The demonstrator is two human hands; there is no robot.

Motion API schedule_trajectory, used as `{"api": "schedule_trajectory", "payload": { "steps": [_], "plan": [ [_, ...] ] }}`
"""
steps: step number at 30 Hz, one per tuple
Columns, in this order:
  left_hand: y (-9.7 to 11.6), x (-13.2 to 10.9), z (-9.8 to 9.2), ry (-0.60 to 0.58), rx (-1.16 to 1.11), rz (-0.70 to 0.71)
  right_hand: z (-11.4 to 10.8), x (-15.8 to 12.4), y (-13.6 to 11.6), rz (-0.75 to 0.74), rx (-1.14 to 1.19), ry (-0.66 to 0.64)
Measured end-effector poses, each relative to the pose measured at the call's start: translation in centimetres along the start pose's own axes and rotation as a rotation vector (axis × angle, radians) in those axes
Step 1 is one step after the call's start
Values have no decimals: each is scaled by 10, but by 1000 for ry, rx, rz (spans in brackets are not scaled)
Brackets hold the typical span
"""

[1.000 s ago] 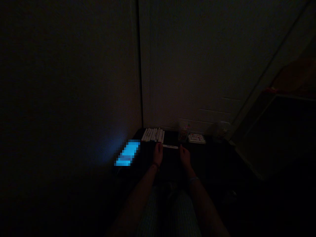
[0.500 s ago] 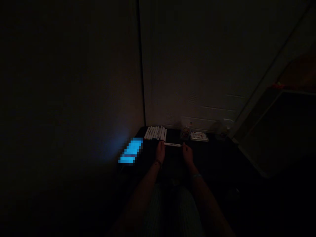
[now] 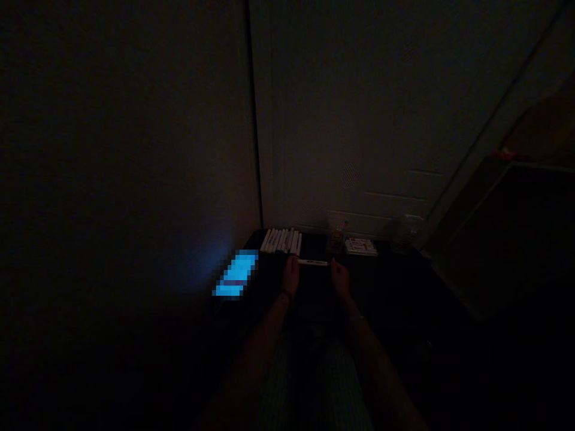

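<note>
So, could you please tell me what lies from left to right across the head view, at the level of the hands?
From the left: glowing blue screen → left hand → white marker → right hand → flat printed packet.

The marker (image 3: 313, 262) looks like smooth white plastic with a slight sheen, as does the row of markers (image 3: 282, 240) behind it. The bench (image 3: 386, 281) is dark and matt, the wall (image 3: 135, 149) is matt and finely grained, and the trousers (image 3: 314, 383) are striped cloth.
</note>
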State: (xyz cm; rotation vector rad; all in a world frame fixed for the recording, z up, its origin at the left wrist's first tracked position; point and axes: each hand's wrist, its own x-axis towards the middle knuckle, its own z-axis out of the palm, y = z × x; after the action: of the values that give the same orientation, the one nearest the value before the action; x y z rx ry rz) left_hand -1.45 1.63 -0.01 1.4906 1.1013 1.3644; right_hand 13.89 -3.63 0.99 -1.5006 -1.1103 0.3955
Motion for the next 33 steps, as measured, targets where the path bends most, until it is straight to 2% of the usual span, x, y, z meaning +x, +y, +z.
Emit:
{"api": "schedule_trajectory", "payload": {
  "steps": [6,11,22,33],
  "plan": [
    [0,0,0,18,14,-5,-1,0,0,1,-11,21],
    [2,-1,0,17,53,5,-1,0,0,-1,21,-26],
    [2,-2,0,14,82,52,0,0,0,6,-18,13],
    [-1,-1,-1,15,62,25,1,-1,-3,-4,-42,22]
  ]
}}
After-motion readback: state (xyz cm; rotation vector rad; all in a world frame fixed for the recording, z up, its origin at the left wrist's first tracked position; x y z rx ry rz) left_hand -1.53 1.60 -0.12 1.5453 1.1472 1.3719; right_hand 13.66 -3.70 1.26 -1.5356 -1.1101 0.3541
